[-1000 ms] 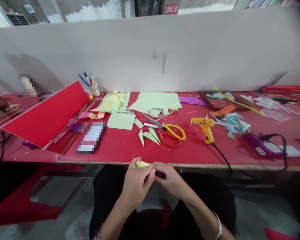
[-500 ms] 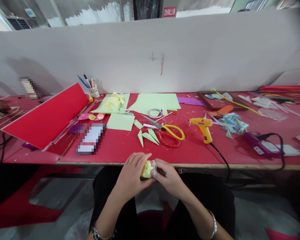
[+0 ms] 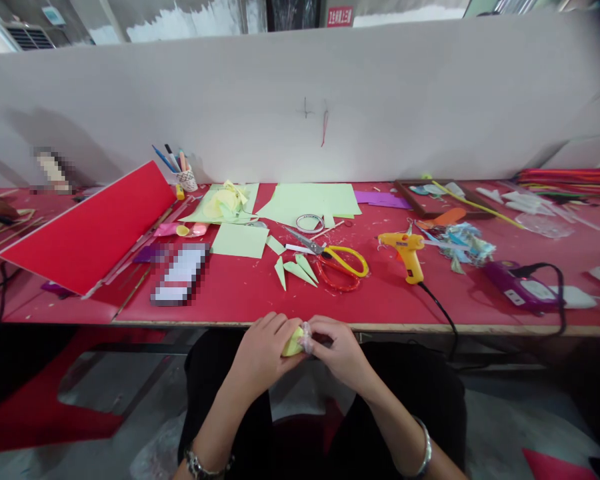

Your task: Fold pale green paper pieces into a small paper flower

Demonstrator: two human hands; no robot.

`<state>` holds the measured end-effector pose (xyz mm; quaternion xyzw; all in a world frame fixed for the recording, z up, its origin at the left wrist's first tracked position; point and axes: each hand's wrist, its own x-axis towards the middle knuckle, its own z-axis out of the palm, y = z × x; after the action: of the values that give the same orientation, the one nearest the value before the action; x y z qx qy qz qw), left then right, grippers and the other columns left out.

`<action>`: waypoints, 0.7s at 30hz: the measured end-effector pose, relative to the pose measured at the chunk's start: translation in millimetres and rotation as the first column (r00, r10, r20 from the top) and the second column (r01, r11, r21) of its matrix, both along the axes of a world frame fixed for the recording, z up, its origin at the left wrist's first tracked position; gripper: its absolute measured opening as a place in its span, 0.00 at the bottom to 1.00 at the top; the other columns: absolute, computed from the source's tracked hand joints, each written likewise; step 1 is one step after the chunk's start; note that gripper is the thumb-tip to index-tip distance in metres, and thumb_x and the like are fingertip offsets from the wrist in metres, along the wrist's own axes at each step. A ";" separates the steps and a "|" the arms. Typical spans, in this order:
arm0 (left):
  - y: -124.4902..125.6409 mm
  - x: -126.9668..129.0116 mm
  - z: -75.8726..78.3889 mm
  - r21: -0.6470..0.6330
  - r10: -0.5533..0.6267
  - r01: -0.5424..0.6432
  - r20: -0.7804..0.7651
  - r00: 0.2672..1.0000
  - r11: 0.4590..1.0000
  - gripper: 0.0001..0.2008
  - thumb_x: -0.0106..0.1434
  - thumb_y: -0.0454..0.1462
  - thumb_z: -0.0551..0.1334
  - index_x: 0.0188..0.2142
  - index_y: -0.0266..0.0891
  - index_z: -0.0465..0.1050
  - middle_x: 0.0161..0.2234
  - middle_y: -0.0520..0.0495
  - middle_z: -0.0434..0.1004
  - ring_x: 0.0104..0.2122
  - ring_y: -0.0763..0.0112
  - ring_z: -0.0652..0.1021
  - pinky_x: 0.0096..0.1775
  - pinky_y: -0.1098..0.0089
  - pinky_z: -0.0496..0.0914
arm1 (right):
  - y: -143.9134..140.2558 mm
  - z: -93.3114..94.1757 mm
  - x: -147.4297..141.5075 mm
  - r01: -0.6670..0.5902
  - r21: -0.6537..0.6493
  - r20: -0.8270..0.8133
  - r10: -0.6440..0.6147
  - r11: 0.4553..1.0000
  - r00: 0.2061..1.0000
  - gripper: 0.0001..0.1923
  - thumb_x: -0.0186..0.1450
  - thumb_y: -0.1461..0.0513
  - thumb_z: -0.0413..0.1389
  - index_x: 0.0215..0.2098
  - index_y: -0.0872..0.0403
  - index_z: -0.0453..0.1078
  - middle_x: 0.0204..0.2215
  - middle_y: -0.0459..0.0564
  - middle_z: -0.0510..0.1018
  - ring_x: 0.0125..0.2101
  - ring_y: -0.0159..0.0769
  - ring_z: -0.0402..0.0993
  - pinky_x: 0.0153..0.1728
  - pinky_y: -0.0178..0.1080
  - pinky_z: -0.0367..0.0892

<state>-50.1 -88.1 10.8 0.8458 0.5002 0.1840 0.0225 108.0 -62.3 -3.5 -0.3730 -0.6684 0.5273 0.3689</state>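
Head view: left hand (image 3: pixel 263 347) and right hand (image 3: pixel 337 347) together at lower centre of the frame, just below the near edge of the red table (image 3: pixel 405 303), both closed around a small yellow paper piece (image 3: pixel 293 343) pinched between the fingertips, a bit of clear tape or film at its right end. Above centre on the table: yellow-handled scissors (image 3: pixel 337 261), green paper points (image 3: pixel 295 270) just left of them, pale green sheets (image 3: pixel 313 199) farther back, tape roll (image 3: pixel 310 223) near those. Right of centre: yellow glue gun (image 3: pixel 406 252) with black cord. Left of frame: tilted red board (image 3: pixel 87 230), pen cup (image 3: pixel 185 177) at its upper right
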 end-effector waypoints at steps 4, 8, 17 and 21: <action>-1.4 0.3 0.0 0.042 0.029 -0.030 0.044 0.999 0.999 0.16 0.59 0.46 0.54 0.39 0.36 0.68 0.30 0.45 0.72 0.30 0.65 0.72 0.32 0.66 0.67 | 0.0 6.6 0.0 0.050 0.060 -0.017 -0.049 0.997 0.999 0.05 0.57 0.64 0.53 0.24 0.56 0.68 0.23 0.46 0.69 0.25 0.30 0.65 0.27 0.32 0.61; -4.5 -4.3 -2.7 0.027 0.080 -0.083 0.098 0.992 0.996 0.16 0.60 0.45 0.53 0.41 0.36 0.67 0.32 0.44 0.74 0.33 0.65 0.73 0.35 0.67 0.68 | 3.9 12.1 8.6 0.205 0.005 -0.172 -0.201 0.979 0.964 0.07 0.59 0.62 0.53 0.24 0.55 0.68 0.23 0.46 0.69 0.25 0.29 0.65 0.28 0.32 0.62; -6.6 -27.6 -6.2 -0.092 0.265 -0.254 0.146 0.953 0.963 0.13 0.58 0.44 0.56 0.39 0.37 0.67 0.33 0.46 0.74 0.33 0.65 0.74 0.34 0.68 0.69 | 16.9 10.3 35.1 0.162 -0.490 -0.531 -0.441 0.856 0.724 0.08 0.54 0.59 0.59 0.32 0.55 0.72 0.29 0.48 0.76 0.26 0.26 0.67 0.29 0.31 0.66; -5.4 -28.5 -1.5 -0.155 0.278 -0.250 0.203 0.939 0.956 0.13 0.58 0.44 0.56 0.37 0.37 0.67 0.33 0.46 0.74 0.34 0.65 0.74 0.35 0.68 0.68 | 10.5 7.6 22.7 0.088 -0.518 -0.486 -0.377 0.851 0.788 0.14 0.56 0.54 0.55 0.29 0.58 0.72 0.24 0.50 0.76 0.20 0.26 0.67 0.22 0.31 0.65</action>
<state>-78.5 -93.5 9.3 0.7417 0.6143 0.2469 0.1074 130.7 -51.8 4.1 -0.3571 -0.3260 0.7083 0.5144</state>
